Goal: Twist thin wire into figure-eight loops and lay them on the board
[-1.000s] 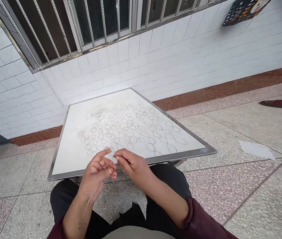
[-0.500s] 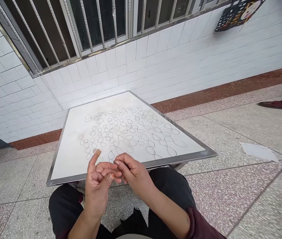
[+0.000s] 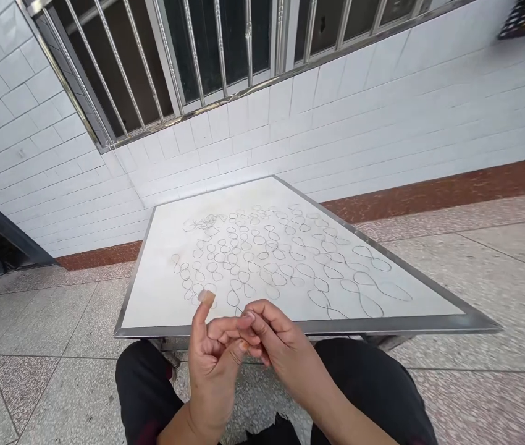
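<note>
While the white board (image 3: 364, 324) is sitting low before the tiled wall (image 3: 336, 123), thin dark loops (image 3: 267, 269) of wire or thread are lying in rows across it, reading light, springy and easily disturbed; best taken by one free end. Left hand (image 3: 214, 377) is raising its tape-tipped (image 3: 205, 297) forefinger. Right hand (image 3: 281, 340) is pressing its fingertips together against the left fingers; anything held is too fine to tell.
</note>
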Demonstrator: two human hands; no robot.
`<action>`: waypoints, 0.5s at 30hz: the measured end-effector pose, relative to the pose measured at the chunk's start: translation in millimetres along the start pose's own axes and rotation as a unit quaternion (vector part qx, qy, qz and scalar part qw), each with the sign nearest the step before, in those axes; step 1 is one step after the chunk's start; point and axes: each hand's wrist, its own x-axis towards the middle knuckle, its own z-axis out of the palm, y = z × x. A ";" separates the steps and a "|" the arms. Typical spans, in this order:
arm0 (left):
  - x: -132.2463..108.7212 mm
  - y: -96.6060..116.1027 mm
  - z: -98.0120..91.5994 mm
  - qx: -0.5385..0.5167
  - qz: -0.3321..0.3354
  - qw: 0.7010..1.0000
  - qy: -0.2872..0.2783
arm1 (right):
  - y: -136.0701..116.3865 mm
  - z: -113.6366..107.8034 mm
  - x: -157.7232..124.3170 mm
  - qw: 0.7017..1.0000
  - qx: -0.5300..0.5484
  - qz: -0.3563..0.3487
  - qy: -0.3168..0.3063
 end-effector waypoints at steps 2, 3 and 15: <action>-0.9 -3.6 1.0 0.002 0.018 0.999 0.032 | 2.9 1.5 0.1 1.000 -0.010 0.004 0.000; -1.2 -5.0 1.3 0.001 0.026 0.999 0.046 | 4.4 2.4 0.2 1.000 -0.012 0.006 -0.003; -13.2 16.3 -4.8 0.064 0.053 0.996 0.038 | 3.7 16.3 -12.9 0.999 0.018 0.019 -0.026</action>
